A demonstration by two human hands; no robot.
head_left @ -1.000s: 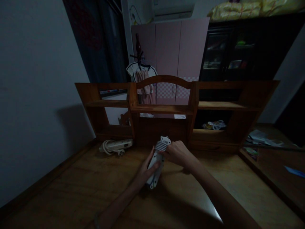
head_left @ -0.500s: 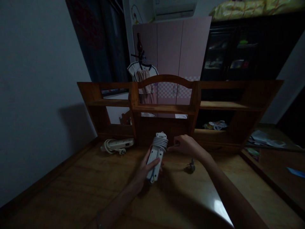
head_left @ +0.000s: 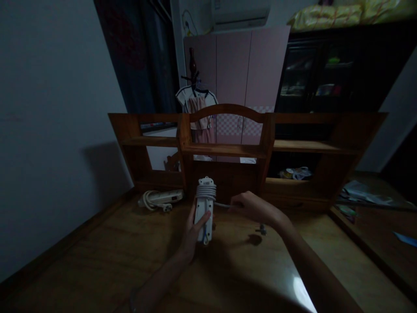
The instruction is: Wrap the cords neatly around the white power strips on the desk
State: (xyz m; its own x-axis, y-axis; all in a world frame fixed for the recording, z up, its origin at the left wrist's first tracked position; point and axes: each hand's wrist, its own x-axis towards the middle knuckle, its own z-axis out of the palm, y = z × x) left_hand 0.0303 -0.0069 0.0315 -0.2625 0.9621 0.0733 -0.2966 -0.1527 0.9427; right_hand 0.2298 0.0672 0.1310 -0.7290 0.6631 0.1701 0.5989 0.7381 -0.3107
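My left hand (head_left: 192, 229) is closed around a white power strip (head_left: 202, 221), its thumb lying across the face with the screw holes. The strip is held nearly upright above the wooden desk. Several turns of grey cord (head_left: 206, 191) wrap its upper part. From these turns the cord runs right, stretched to my right hand (head_left: 246, 206), which pinches it between closed fingers. Below the right hand, the cord's plug (head_left: 262, 230) hangs just over the desk, with a shadow beside it. The cord between hand and plug is hidden.
A second power strip (head_left: 172, 196) with its cord coiled round it lies at the left, by the shelf. The wooden shelf unit (head_left: 224, 150) runs along the desk's back edge. A plastic bag (head_left: 301, 173) sits in its right compartment. A wall (head_left: 58, 143) borders the left side.
My left hand and the power strip have shifted left, and the strip stands straighter. The cord between it and my right hand now shows as a longer stretch. The plug has swung slightly.
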